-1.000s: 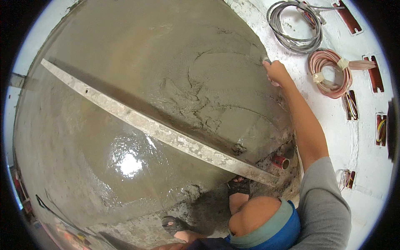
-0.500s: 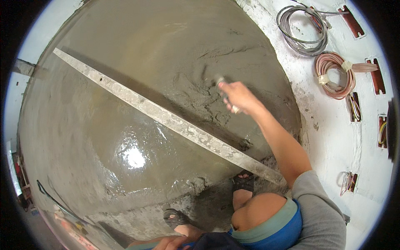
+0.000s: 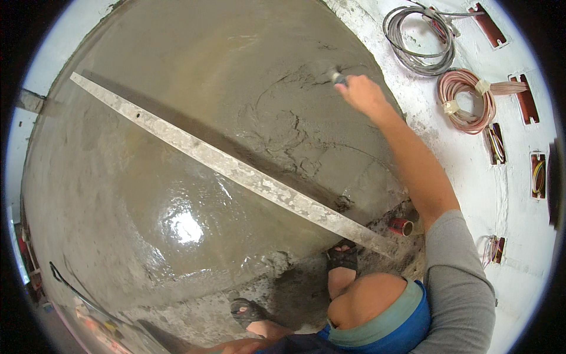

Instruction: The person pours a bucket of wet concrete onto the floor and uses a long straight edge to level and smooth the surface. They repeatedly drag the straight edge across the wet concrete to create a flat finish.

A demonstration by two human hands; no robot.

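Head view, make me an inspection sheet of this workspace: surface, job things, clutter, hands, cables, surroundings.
Surface: grey cement, wet-looking, glossy below the bar in the picture, ridged above it.
Job's things: bar lies diagonally across; tool in right hand, mostly hidden.
Clutter: red tube near the bar's lower end.
Hands: right hand closed round the tool; left hand at the lower edge, too cut off to judge.
Cables: grey coil and reddish coil against the wall.
Surroundings: white wall with red boxes; sandalled feet on rough floor.
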